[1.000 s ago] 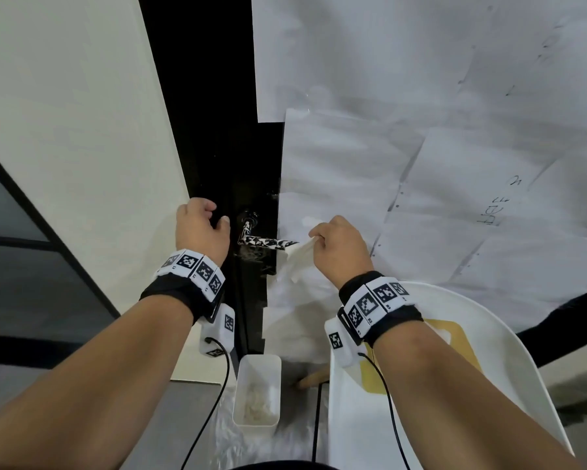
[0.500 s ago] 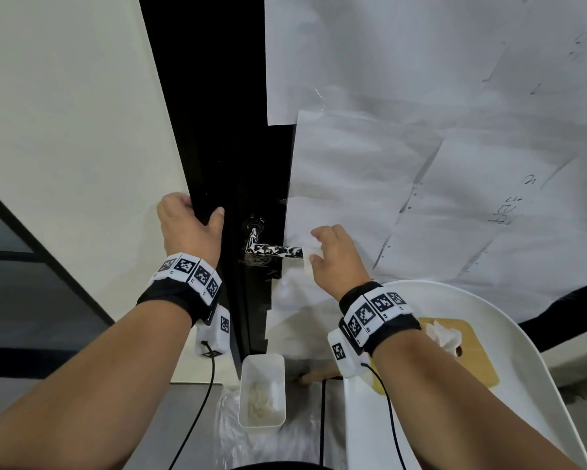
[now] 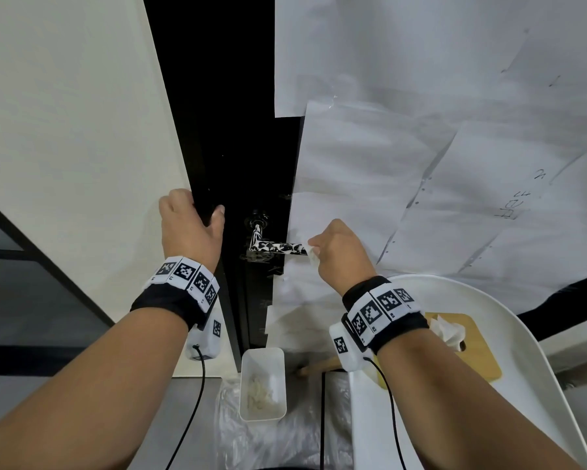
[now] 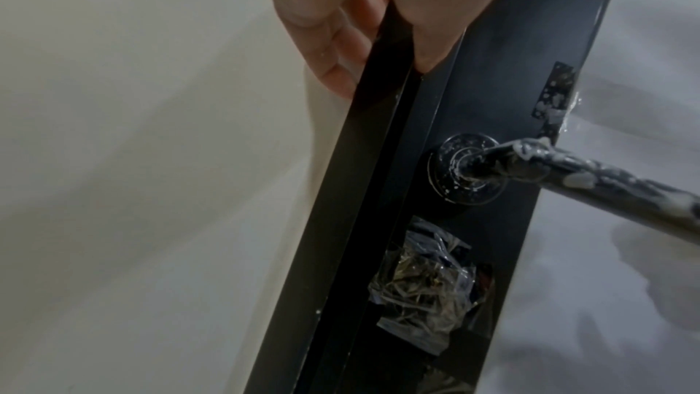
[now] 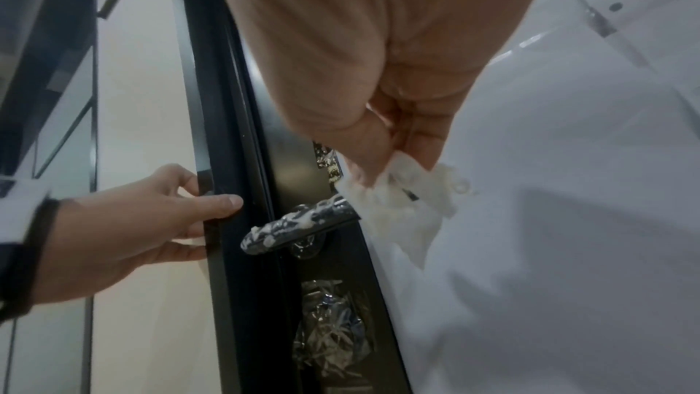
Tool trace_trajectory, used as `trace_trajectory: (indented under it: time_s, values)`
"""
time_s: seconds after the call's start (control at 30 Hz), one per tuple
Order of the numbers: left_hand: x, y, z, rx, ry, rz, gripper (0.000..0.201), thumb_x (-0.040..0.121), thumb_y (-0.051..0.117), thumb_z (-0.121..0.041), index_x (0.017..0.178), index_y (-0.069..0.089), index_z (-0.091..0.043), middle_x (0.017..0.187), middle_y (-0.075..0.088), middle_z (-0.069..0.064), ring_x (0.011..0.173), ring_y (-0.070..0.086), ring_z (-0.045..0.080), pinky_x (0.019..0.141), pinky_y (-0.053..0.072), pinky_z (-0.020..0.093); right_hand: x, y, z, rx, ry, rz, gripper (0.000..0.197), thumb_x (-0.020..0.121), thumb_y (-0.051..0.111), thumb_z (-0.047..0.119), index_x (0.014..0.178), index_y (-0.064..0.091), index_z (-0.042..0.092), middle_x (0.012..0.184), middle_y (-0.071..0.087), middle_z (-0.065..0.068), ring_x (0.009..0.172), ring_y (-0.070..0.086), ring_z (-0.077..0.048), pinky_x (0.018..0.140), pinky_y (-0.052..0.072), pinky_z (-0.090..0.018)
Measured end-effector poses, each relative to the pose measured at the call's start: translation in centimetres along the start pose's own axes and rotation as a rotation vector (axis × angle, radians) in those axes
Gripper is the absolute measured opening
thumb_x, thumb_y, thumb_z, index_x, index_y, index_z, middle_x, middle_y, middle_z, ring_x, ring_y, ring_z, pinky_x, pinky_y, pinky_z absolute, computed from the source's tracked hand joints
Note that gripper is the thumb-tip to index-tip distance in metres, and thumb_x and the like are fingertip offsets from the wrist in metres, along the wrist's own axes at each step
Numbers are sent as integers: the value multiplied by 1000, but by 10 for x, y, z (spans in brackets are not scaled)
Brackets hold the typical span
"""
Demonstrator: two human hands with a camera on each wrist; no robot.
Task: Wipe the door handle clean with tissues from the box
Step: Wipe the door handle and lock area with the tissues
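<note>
Since half a second ago the right hand (image 3: pixel 341 254) has closed on the tissue (image 3: pixel 310 251) and brought it against the free right end of the handle (image 3: pixel 278 247); before, its fingers were spread just short of that end. Thumb and fingers pinch the crumpled tissue around the lever's tip. White smears cover the dark handle from tip to the round base (image 4: pixel 464 171). Gripping the black door (image 3: pixel 217 130) at its left edge, just left of the handle, the left hand (image 3: pixel 190 228) has its thumb on the face and fingers curled behind. White paper sheets (image 3: pixel 421 164) cover the door to the right. Lower down, a white bin (image 3: pixel 262 385) stands near the door's foot, and a wooden box (image 3: pixel 482 354) with a tissue sticking out sits on a white chair (image 3: pixel 522 334) at right.
</note>
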State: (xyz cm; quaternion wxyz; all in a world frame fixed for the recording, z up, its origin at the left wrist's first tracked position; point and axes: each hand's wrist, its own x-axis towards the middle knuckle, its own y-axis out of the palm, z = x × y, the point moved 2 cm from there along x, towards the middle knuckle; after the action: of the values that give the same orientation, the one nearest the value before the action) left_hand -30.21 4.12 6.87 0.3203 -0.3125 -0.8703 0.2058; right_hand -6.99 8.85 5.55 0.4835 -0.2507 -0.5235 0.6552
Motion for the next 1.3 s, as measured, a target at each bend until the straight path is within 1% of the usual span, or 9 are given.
trace_trajectory:
  time_s: [0.1, 0.23, 0.37, 0.53, 0.7, 0.83, 1.07, 1.17, 1.3]
  values:
    - [0, 1, 0, 1, 1, -3, 37, 85, 66, -31, 103, 43, -7, 106, 45, 13, 73, 45, 23, 62, 43, 35, -1, 1, -1, -57, 25, 50, 29, 90, 53, 3, 115, 66, 10, 107, 48, -10, 96, 52, -27, 71, 42, -29]
    - [0, 1, 0, 3, 9, -7, 37, 85, 66, -30, 102, 43, -6, 106, 45, 13, 73, 43, 21, 61, 38, 32, 3, -2, 1, -48, 65, 26, 14, 91, 52, 7, 89, 65, 4, 92, 41, -6, 76, 43, -23, 64, 38, -31]
    - [0, 1, 1, 1, 22, -8, 37, 85, 66, -29, 102, 43, -6, 105, 45, 14, 74, 43, 20, 61, 37, 31, 2, 0, 1, -36, 67, 15, 17, 91, 51, 7, 81, 64, 3, 88, 36, -5, 71, 39, -22, 64, 36, -30]
    - [0, 2, 1, 4, 13, -9, 38, 85, 66, -29, 103, 44, -5, 106, 45, 14, 75, 41, 20, 63, 38, 31, -1, 1, 2, -37, 78, 80, 23, 89, 54, 4, 109, 66, 7, 107, 45, -12, 94, 49, -29, 76, 49, -37]
    - [0, 2, 1, -1, 25, -17, 38, 85, 66, -28, 104, 44, -3, 107, 46, 16, 75, 39, 19, 65, 41, 33, 3, -3, 7, -41, 120, 40, 17, 92, 50, 8, 93, 66, 2, 94, 39, -6, 85, 53, -30, 67, 44, -35]
    - [-1, 2, 2, -12, 20, -11, 38, 85, 66, -29, 105, 44, -5, 108, 45, 14, 75, 44, 21, 64, 43, 34, -7, 1, 9, -54, 76, -12, 21, 80, 46, -11, 85, 65, -2, 96, 45, -14, 78, 45, -27, 62, 38, -32]
    - [0, 3, 3, 11, 24, -9, 39, 85, 66, -29, 106, 44, -5, 108, 45, 15, 74, 43, 22, 65, 46, 38, -2, -11, 6, -82, 106, -41, 20, 85, 50, -3, 96, 66, 0, 102, 49, -13, 83, 53, -29, 65, 43, -32]
    - [1, 3, 2, 23, 25, -10, 39, 86, 66, -30, 105, 44, -4, 108, 45, 15, 74, 42, 22, 65, 47, 39, -3, -5, 10, -77, 59, -22, 20, 85, 52, -5, 97, 67, -2, 101, 49, -14, 82, 54, -31, 68, 50, -37]
    - [1, 1, 0, 31, 23, -11, 39, 86, 66, -29, 106, 44, -3, 108, 46, 17, 74, 40, 21, 64, 45, 37, -4, 1, 14, -121, 44, -13, 21, 82, 50, -7, 94, 66, -2, 99, 48, -14, 82, 50, -30, 62, 41, -33]
